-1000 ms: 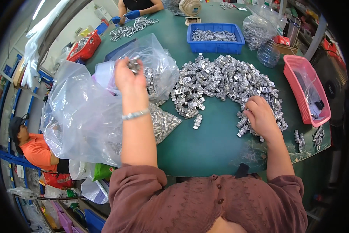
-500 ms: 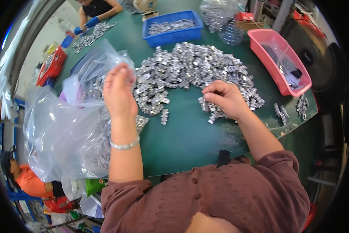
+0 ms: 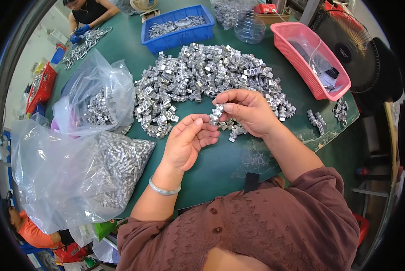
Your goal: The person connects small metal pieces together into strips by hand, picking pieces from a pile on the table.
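My right hand pinches a small silvery metal part between thumb and fingers, just in front of a heap of like metal parts. The part looks knobbly, like a short row of joined pieces. My left hand, a bracelet on its wrist, is close beside it, palm turned up and fingers loosely curled and apart. Its fingertips are at the part's lower end; whether they touch it I cannot tell. Left of that hand lies a clear plastic bag partly filled with small metal pieces.
Behind the heap stands a blue tray of metal pieces. A pink basket is at the right, near a black fan. Another open clear bag lies at the left. Across the green table a person with blue gloves handles metal rings.
My left hand has come down and right from over the plastic bags to my right hand. The metal part now shows in my right fingers. The single piece lying before the heap is gone.
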A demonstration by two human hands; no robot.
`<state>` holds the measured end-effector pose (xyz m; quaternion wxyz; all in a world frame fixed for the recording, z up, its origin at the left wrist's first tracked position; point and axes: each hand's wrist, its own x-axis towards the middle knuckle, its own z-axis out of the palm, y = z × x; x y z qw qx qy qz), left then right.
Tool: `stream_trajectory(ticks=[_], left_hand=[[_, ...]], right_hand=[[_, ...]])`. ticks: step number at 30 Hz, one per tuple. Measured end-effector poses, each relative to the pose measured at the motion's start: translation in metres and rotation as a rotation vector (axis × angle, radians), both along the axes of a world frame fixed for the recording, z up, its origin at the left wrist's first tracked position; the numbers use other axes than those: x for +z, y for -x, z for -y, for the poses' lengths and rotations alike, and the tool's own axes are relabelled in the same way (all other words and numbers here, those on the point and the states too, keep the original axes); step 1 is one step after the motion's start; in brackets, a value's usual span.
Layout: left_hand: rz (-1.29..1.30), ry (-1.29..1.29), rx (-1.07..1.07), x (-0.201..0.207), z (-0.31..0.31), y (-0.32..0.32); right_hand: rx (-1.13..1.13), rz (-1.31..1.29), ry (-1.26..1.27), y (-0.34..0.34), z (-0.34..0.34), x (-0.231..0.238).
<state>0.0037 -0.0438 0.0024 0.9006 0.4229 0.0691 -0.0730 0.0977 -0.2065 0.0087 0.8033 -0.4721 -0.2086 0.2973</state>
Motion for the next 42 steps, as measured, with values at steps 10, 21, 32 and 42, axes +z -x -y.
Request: stream_trajectory(ticks=[10, 21, 32, 42], left_hand=[[-0.032, -0.060, -0.070, 0.000, 0.004, 0.001], [-0.027, 0.260, 0.093, -0.006, 0.000, 0.001], [0.002, 0.407, 0.086, -0.006, -0.005, 0.001], [0.120, 0.498, 0.006, 0.003, -0.004, 0.001]], right_hand=[[0.171, 0.140, 0.068, 0.003, -0.005, 0.000], [-0.175, 1.464, 0.799, -0.008, 0.010, 0.013], [-0.126, 1.581, 1.007, 0.006, 0.000, 0.005], [-0.113, 1.619, 1.002, 0.006, -0.005, 0.001]])
